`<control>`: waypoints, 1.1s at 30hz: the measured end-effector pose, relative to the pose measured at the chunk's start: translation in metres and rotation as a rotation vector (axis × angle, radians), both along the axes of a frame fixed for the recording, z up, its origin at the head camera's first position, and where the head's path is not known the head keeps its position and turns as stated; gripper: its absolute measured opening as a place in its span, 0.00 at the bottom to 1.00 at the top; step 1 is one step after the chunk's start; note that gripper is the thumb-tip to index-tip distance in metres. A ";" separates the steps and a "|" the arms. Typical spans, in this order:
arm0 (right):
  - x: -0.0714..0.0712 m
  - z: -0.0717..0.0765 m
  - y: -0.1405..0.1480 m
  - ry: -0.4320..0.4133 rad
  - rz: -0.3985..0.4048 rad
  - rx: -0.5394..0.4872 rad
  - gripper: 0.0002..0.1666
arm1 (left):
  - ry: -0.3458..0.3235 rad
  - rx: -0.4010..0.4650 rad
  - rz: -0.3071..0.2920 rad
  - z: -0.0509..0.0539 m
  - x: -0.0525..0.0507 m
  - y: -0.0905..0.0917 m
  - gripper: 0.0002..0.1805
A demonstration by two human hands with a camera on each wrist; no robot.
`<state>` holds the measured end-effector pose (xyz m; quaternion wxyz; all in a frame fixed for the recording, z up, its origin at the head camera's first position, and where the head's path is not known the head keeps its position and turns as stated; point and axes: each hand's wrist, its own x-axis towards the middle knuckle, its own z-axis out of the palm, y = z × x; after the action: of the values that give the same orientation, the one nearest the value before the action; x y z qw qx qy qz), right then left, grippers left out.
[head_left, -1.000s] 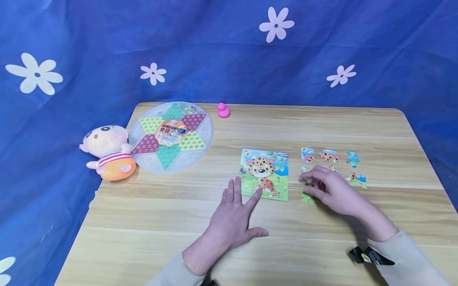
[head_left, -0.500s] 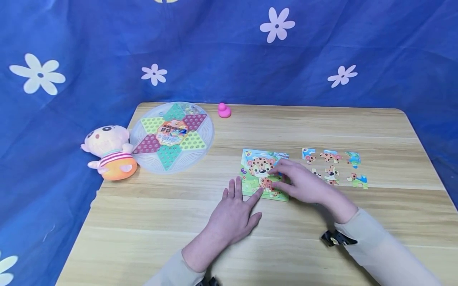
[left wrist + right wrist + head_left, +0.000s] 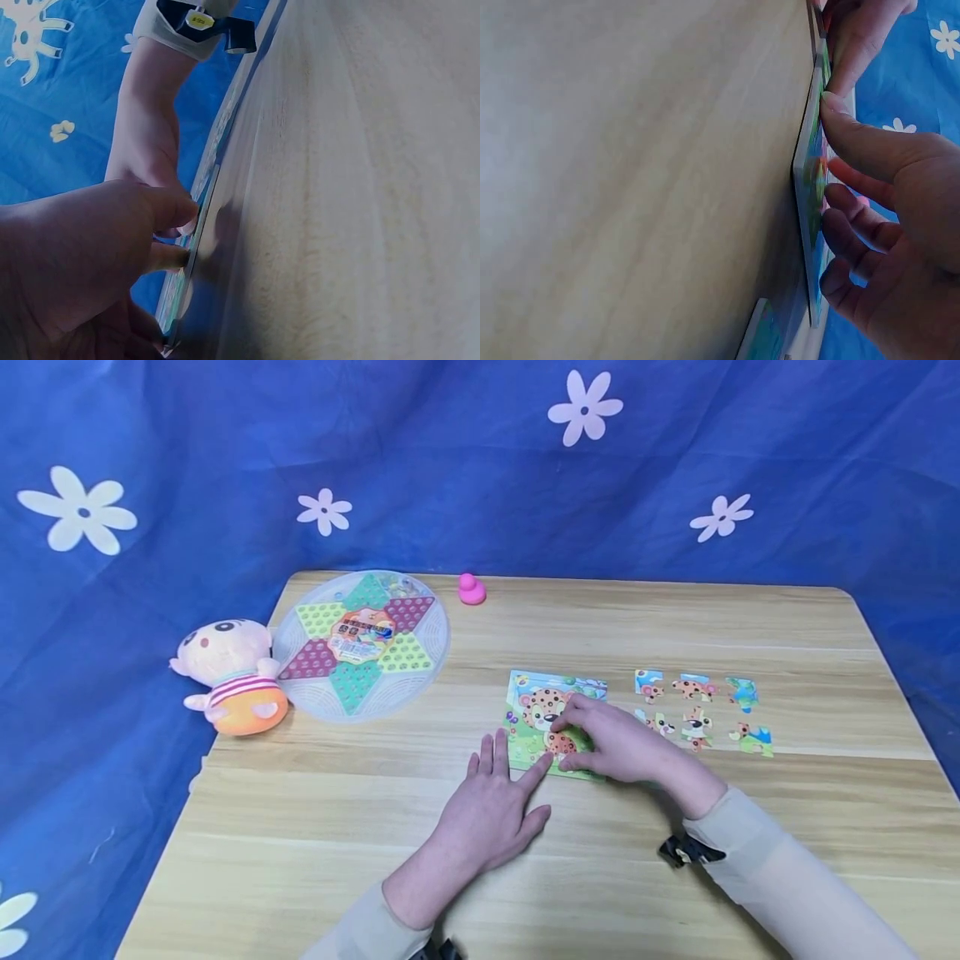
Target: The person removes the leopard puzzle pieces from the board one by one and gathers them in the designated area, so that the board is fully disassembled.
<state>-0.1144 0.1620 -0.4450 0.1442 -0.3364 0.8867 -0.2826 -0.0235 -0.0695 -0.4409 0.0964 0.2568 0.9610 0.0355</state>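
Observation:
A square picture puzzle board (image 3: 525, 760) with a spotted leopard cub lies mid-table. My left hand (image 3: 491, 814) is spread flat beside its near left corner, its index finger reaching onto the lower part of the picture. From the right, my right hand (image 3: 618, 743) reaches over the board with thumb and bent fingers apart, touching the face. In the right wrist view the thumb (image 3: 870, 146) lies against the board (image 3: 810, 187), with no loose piece visible between the fingers. Several puzzle pieces, among them a blue one (image 3: 743, 694) and a green one (image 3: 752, 741), lie in rows to the right.
A round Chinese checkers board (image 3: 360, 647) lies at the table's left back, touching a plush toy (image 3: 236, 681) at the left edge. A small pink rubber duck (image 3: 471, 589) stands near the back edge. Behind the table hangs a blue cloth (image 3: 450, 460) with white flowers.
My right hand has moved left from the loose puzzle pieces onto the leopard board, then shifted slightly further left across it. My left hand stays in place, its thumb drawn in slightly.

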 end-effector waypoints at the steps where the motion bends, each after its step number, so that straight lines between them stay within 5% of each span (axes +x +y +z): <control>1: -0.001 0.000 0.000 -0.010 0.002 -0.009 0.29 | 0.003 0.001 -0.001 0.000 0.000 0.000 0.36; 15: -0.016 -0.007 0.004 -0.136 0.008 -0.108 0.19 | 0.000 0.010 0.005 0.001 0.003 0.011 0.41; 33: -0.018 -0.006 0.010 -0.139 0.063 -0.108 0.16 | -0.056 -0.006 0.061 -0.005 0.010 0.031 0.44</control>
<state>-0.1321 0.1722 -0.4511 0.1959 -0.3509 0.8469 -0.3481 -0.0133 -0.0386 -0.4461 0.1229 0.2258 0.9654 0.0429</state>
